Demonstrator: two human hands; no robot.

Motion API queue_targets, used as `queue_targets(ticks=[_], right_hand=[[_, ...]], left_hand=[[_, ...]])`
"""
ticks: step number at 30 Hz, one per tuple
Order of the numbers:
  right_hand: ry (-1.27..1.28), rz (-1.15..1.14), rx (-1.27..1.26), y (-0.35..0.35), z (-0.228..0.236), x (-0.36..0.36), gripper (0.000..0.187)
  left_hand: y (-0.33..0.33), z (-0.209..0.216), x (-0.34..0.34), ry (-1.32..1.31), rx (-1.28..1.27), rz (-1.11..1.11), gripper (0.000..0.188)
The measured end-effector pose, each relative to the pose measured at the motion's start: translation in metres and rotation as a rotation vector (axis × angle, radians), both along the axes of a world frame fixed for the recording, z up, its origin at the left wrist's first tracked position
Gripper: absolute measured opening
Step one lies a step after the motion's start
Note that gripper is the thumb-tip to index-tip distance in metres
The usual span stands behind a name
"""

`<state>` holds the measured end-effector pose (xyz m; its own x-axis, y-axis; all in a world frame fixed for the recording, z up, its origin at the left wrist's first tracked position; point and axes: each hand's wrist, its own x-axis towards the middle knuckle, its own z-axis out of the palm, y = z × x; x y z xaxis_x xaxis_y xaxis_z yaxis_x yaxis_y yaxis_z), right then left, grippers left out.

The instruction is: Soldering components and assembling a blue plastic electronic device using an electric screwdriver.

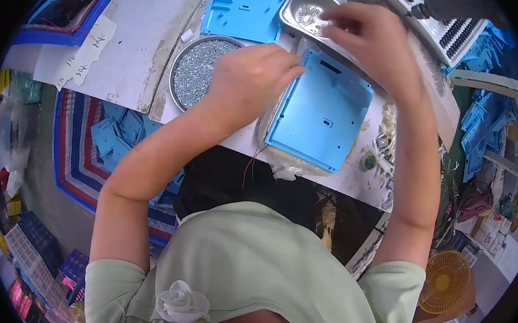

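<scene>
A light-blue plastic housing panel lies tilted on a wrapped block at the table's front edge. My left hand is closed by the panel's upper left corner, its thumb against that corner; what the curled fingers hold is hidden. Just beyond that hand's wrist stands a round metal bowl full of small silver screws or pins. My right hand reaches over a metal tray with rounded wells, thumb and forefinger apart above small metal parts. Nothing shows between those fingertips.
Another blue panel lies at the back. A white rack with black springs and a dark tool stand back right. Loose small parts litter the table's right side. A striped bag of blue parts sits lower left.
</scene>
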<state>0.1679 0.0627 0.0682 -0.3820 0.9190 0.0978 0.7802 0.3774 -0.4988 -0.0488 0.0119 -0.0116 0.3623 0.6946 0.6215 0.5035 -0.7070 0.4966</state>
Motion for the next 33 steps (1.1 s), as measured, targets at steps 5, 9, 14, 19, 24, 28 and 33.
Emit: queue_targets(ticks=[5, 9, 14, 19, 24, 28, 33], right_hand=[[-0.309, 0.527, 0.144, 0.016, -0.053, -0.103, 0.018], [-0.482, 0.561, 0.212, 0.005, -0.065, -0.143, 0.014], [-0.383, 0.412, 0.139, 0.013, -0.060, -0.136, 0.016], [-0.280, 0.333, 0.245, 0.012, -0.058, -0.101, 0.020], [0.054, 0.137, 0.224, -0.017, -0.019, -0.037, 0.023], [0.308, -0.181, 0.135, -0.084, 0.000, 0.042, 0.010], [0.389, -0.378, 0.095, -0.152, -0.019, 0.071, 0.011]], left_hand=[[-0.031, 0.022, -0.066, -0.111, -0.344, 0.198, 0.013], [-0.052, 0.016, -0.110, -0.020, -0.485, 0.343, 0.016], [-0.057, 0.024, -0.089, -0.139, -0.475, 0.204, 0.012], [-0.049, 0.026, -0.022, -0.101, -0.337, -0.154, 0.012], [-0.042, 0.020, 0.026, 0.031, -0.192, -0.278, 0.013], [-0.049, 0.021, 0.049, 0.103, -0.182, -0.419, 0.013], [-0.054, 0.014, 0.059, 0.240, -0.080, -0.430, 0.014]])
